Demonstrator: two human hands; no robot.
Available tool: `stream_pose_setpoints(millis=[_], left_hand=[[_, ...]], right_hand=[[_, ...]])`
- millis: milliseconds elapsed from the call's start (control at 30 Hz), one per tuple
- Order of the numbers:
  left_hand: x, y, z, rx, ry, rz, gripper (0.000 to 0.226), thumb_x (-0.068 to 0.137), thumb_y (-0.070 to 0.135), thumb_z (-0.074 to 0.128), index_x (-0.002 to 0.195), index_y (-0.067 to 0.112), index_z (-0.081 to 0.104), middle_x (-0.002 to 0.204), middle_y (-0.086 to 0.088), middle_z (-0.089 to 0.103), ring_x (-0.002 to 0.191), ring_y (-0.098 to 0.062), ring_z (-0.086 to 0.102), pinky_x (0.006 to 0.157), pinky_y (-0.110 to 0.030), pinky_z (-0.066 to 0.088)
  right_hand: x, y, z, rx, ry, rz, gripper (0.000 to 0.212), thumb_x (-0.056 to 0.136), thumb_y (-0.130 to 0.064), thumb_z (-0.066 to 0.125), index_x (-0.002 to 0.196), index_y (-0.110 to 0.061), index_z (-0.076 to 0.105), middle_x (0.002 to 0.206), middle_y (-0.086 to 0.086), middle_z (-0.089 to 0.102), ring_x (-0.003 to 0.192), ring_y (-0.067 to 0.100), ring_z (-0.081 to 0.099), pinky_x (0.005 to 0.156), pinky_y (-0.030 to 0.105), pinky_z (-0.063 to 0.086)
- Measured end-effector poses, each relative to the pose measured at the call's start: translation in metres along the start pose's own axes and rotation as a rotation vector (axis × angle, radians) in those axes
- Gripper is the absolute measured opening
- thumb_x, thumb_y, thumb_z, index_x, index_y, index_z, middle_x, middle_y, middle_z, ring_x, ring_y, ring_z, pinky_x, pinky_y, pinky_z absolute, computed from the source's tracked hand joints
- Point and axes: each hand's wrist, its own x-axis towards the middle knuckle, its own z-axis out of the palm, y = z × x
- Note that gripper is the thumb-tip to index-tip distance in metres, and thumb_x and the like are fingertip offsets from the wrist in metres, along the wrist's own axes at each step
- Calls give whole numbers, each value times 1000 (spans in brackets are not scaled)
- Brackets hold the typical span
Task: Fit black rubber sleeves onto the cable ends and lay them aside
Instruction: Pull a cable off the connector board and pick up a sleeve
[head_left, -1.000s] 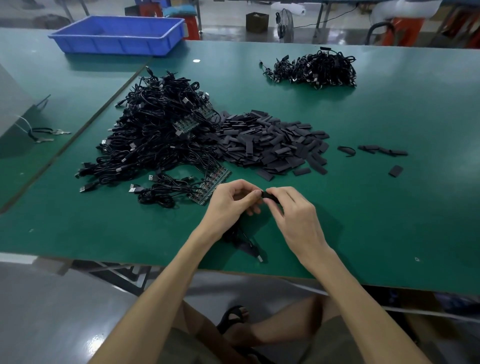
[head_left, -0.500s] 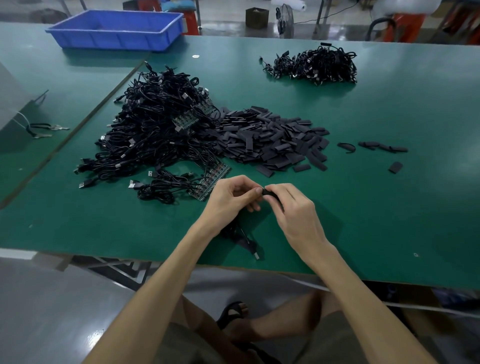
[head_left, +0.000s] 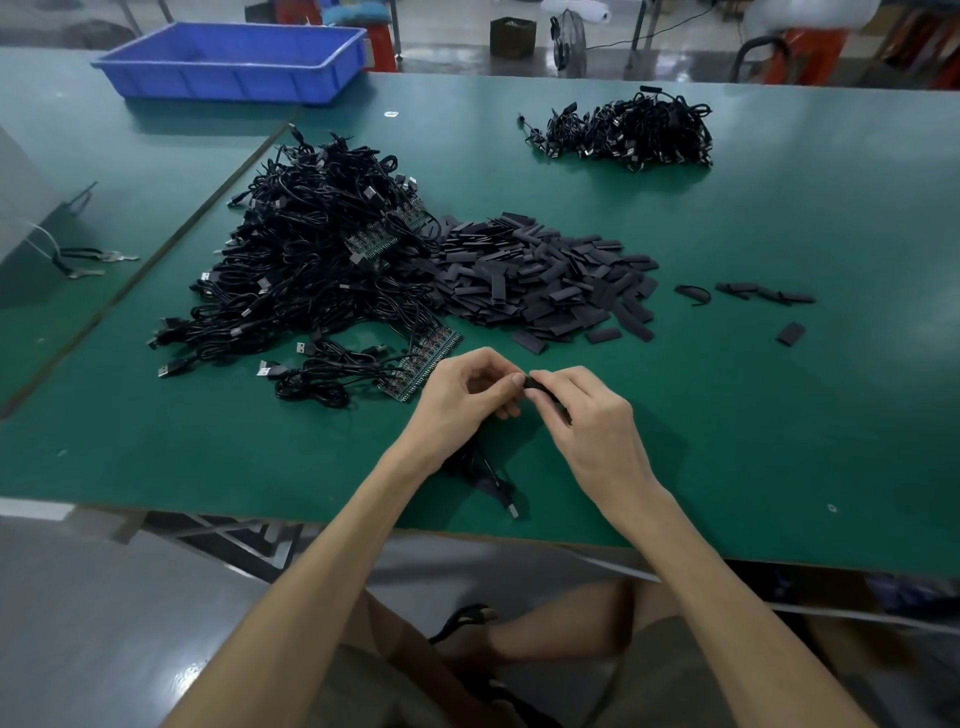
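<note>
My left hand (head_left: 467, 397) and my right hand (head_left: 587, 421) meet fingertip to fingertip just above the green table (head_left: 727, 415), near its front edge. Between them sits a small black rubber sleeve (head_left: 535, 383), pinched by my right fingers. My left fingers pinch the cable end at the sleeve's mouth; the cable (head_left: 488, 475) trails down under my left wrist to a plug by the table edge. A big heap of black cables (head_left: 322, 265) lies to the left. Beside it is a pile of loose black sleeves (head_left: 550, 280).
A smaller bundle of cables (head_left: 628, 130) lies at the far right of the table. A few stray sleeves (head_left: 763, 293) sit right of the pile. A blue plastic bin (head_left: 234, 62) stands at the back left. Green circuit boards (head_left: 423, 364) lie just left of my hands.
The hands stay together on the sleeve and cable end, with only small finger shifts. The view has tilted slightly, so the table appears a little higher in frame.
</note>
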Motion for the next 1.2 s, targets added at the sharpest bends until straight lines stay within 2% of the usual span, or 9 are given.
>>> stream_pose_setpoints(millis=[300,600,933,1000,1100,1200], left_hand=[[0,2,-7,-33,-61,-12,8,96,12,70,96,4,71,76,-5,73,67,-19,69,67,-28,56],[-3,0,-9,-58,-78,-3,9,96,11,69,94,3,71,77,-7,73,67,-19,68,67,-31,56],[-5,-2,-5,-74,-43,5,10,99,7,65,103,1,72,78,-5,75,71,-15,70,69,-24,55],[-4,-2,-6,-116,-26,-16,11,98,6,66,106,2,72,82,-7,76,74,-16,70,71,-24,55],[-3,-3,-7,-172,1,-35,11,94,6,71,104,2,72,87,-13,76,75,-18,71,72,-25,57],[-4,-4,-7,-176,6,-25,10,93,4,72,102,2,73,85,-13,76,73,-18,70,71,-25,57]], right_hand=[[0,-1,0,26,13,-49,19,93,-1,74,111,6,74,101,16,71,87,26,72,86,32,57],[0,-1,2,38,-13,-64,24,93,0,73,116,7,73,102,17,71,88,27,72,86,32,57],[2,-3,3,33,-28,-19,27,94,-3,72,119,7,72,105,16,71,90,28,72,88,31,55],[3,-3,2,52,-18,21,26,95,-6,72,118,7,72,105,16,71,86,27,72,86,35,57],[3,-3,0,64,-38,44,25,97,-8,69,117,6,72,101,15,70,72,26,70,74,43,61],[3,-6,-1,49,-88,34,27,99,-7,66,121,7,70,99,16,67,73,27,67,72,45,60]])
